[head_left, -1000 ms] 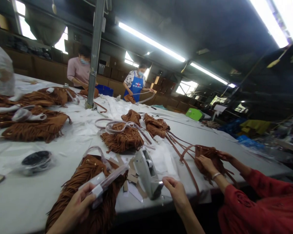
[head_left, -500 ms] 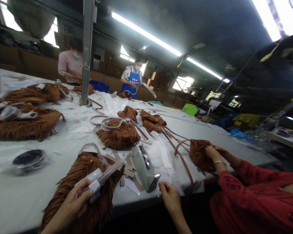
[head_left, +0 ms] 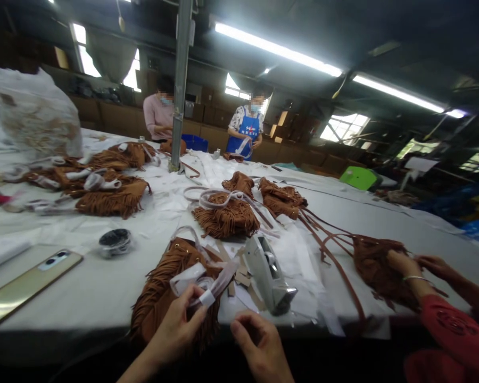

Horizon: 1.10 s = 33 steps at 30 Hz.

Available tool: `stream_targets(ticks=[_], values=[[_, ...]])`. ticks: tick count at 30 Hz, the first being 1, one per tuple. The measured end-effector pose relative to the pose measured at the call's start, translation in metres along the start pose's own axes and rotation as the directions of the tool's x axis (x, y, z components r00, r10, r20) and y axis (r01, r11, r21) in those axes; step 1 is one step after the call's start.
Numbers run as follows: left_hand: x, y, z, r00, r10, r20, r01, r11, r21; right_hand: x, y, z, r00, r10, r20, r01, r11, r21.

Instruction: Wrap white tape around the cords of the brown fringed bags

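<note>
My left hand (head_left: 182, 317) is closed on a bag strap (head_left: 223, 279) folded into a bundle and covered in whitish wrapping, with a white band around it. Under that bundle lies a brown fringed bag (head_left: 163, 287) with metal eyelets, at the table's front edge. My right hand (head_left: 259, 343) is just right of the left one, thumb and fingers curled together in a pinch; whatever is between the fingertips is too small to make out. A grey tape dispenser (head_left: 265, 274) stands beyond my right hand, with cardboard scraps (head_left: 242, 279) beside it.
More fringed bags (head_left: 225, 215) lie across the white-covered table. A phone (head_left: 32, 284) and a plastic-wrapped black roll (head_left: 115, 242) are at left. A metal post (head_left: 180, 85) rises beyond. A co-worker's hands (head_left: 407, 266) handle a bag at right; two people stand behind the table.
The view has swung left, bringing the phone into sight. My right hand has left the tape dispenser's cutting end and come close to my left hand, which still holds the wrapped strap.
</note>
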State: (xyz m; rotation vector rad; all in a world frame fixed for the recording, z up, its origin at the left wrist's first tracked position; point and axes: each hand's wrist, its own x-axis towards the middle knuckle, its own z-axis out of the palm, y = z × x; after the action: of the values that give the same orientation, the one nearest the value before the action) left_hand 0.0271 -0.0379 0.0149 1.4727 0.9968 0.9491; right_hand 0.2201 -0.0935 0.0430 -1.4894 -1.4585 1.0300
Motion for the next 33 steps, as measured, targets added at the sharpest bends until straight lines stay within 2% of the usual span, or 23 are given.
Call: stream_targets(ticks=[2, 5, 15, 18, 21, 26, 28, 30, 33], values=[[-0.005, 0.006, 0.001, 1.000, 0.013, 0.003, -0.013, 1.000, 0.012, 0.009, -0.013, 0.016, 0.999, -0.030, 0.038, 0.028, 0.997, 0.072], [-0.011, 0.011, 0.001, 0.999, 0.034, -0.010, -0.034, 0.999, 0.000, 0.020, -0.017, 0.029, 0.998, -0.036, 0.044, 0.032, 0.995, 0.095], [-0.015, 0.006, 0.001, 0.997, 0.053, -0.048, -0.050, 0.996, 0.070, 0.034, -0.013, 0.047, 0.995, 0.086, -0.045, -0.082, 0.994, 0.072], [-0.017, 0.002, 0.001, 0.996, 0.066, -0.062, -0.061, 0.995, 0.081, 0.038, -0.008, 0.050, 0.988, 0.156, -0.010, -0.153, 0.979, 0.135], [-0.017, -0.001, 0.003, 0.996, 0.054, -0.075, -0.052, 0.998, 0.030, 0.041, -0.003, 0.051, 0.978, 0.206, 0.018, -0.205, 0.956, 0.210], [-0.015, 0.002, 0.005, 0.992, 0.029, -0.120, -0.036, 0.998, -0.057, 0.041, 0.005, 0.053, 0.982, 0.113, -0.148, -0.097, 0.989, 0.111], [-0.015, 0.007, 0.004, 0.992, 0.020, -0.124, -0.031, 0.996, -0.087, 0.042, 0.008, 0.056, 0.978, 0.126, -0.169, -0.103, 0.985, 0.141], [-0.015, 0.012, 0.003, 0.994, 0.010, -0.113, -0.025, 0.990, -0.139, 0.043, 0.008, 0.060, 0.982, 0.156, -0.103, -0.126, 0.959, 0.253], [-0.014, 0.014, 0.001, 0.998, -0.035, -0.047, 0.017, 0.942, -0.335, 0.046, 0.006, 0.066, 0.989, 0.146, 0.019, -0.142, 0.912, 0.386]])
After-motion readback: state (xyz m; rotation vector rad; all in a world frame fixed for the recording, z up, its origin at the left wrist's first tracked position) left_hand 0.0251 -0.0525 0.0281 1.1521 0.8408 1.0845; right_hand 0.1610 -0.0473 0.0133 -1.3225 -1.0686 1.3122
